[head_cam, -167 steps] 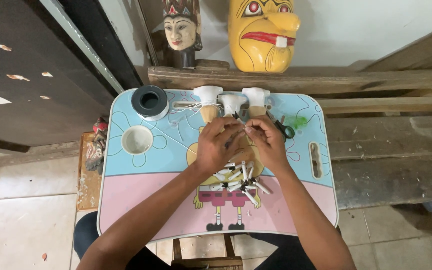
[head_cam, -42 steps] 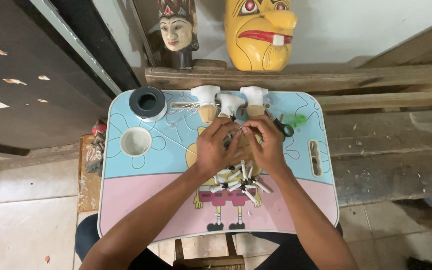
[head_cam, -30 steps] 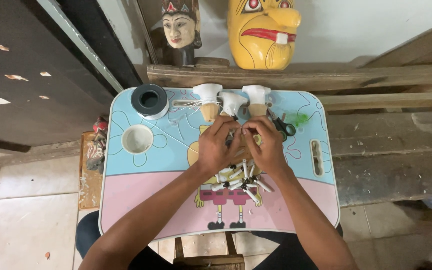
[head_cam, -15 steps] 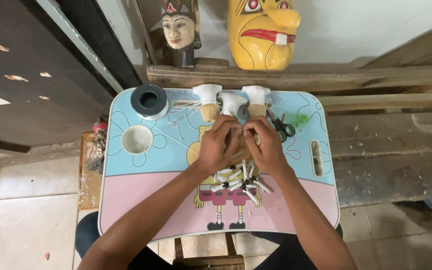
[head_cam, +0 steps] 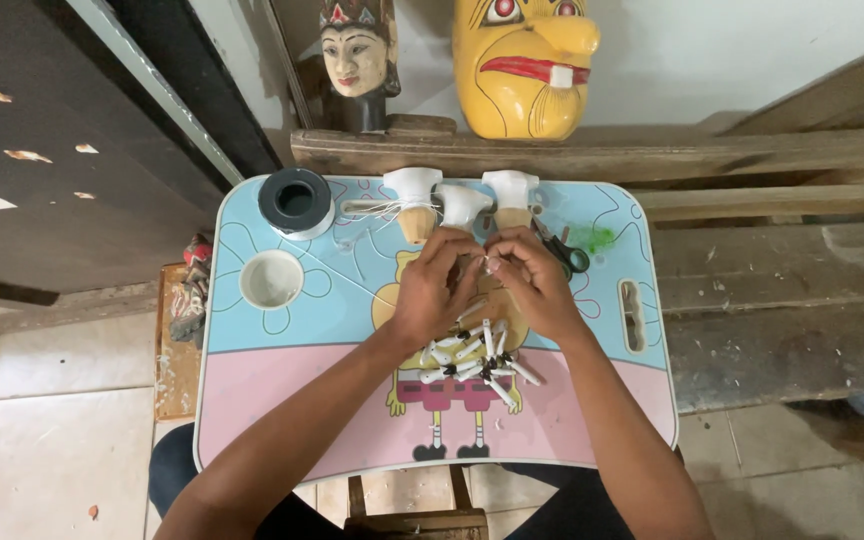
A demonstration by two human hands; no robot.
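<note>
— Right, what's around my hands?

— Far left on the lap table [head_cam: 252, 400] there's a black tape roll [head_cam: 295, 200], with a round white cup [head_cam: 271, 279] nearer me. Three white-capped pieces [head_cam: 462, 205] stand in a row along the far edge, and scissors [head_cam: 560, 250] lie just right of my right hand [head_cam: 532, 285]. Beyond the table, a yellow mask [head_cam: 525, 65] and a carved head [head_cam: 357, 60] sit on the wooden ledge.

— And the grip?

— My left hand [head_cam: 432, 295] and right hand meet fingertip to fingertip, pinched narrow on a small white piece [head_cam: 487, 264] at mid-table. It's too small to tell which way it points.

— Anything in the way?

— A pile of white sticks [head_cam: 477, 355] lies just near of my hands, mostly running near-to-far, some fanned out to the right. My knuckles hide part of it.
</note>
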